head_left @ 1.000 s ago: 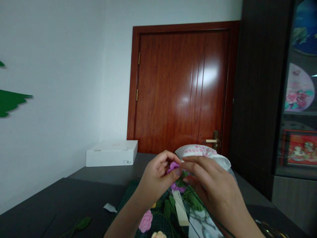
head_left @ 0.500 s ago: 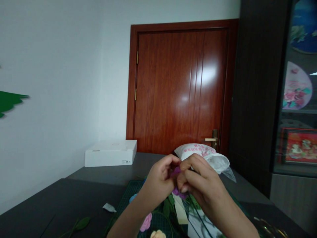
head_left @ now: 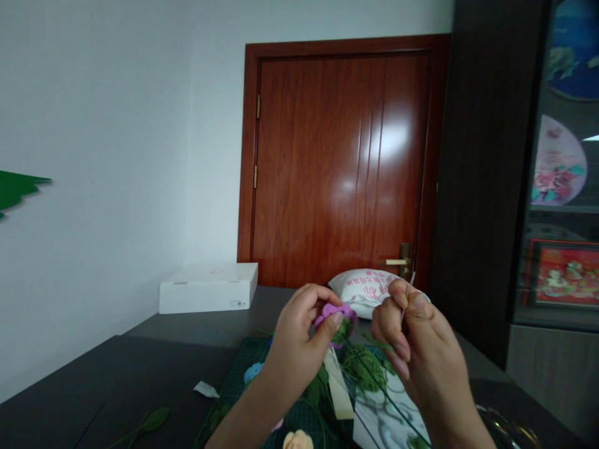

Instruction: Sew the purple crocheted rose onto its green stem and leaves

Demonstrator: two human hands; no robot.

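Note:
My left hand (head_left: 302, 333) pinches a purple yarn flower (head_left: 346, 312) between thumb and fingers. Its green underside faces right, and a dark thin stem runs from it down to the right. My right hand (head_left: 423, 340) is closed on a thin silvery needle (head_left: 412, 279), whose end sticks up above the thumb. The two hands are apart. Beneath them a tangle of green yarn (head_left: 364, 368) lies by a pale strip (head_left: 340, 390) on a green cutting mat (head_left: 241, 368). A blue flower (head_left: 253, 372) and a peach flower (head_left: 298, 440) lie near my left forearm.
A white box (head_left: 206, 299) sits at the back left of the dark table, and a white printed bag (head_left: 360, 290) at the back right. On the left lie a white scrap (head_left: 206, 390) and a green leaf (head_left: 156, 420). Shiny metal loops (head_left: 508, 427) rest at the right.
My hands were close together over the flower. My right hand has drawn away to the right with the needle, and more of the flower and its green underside shows.

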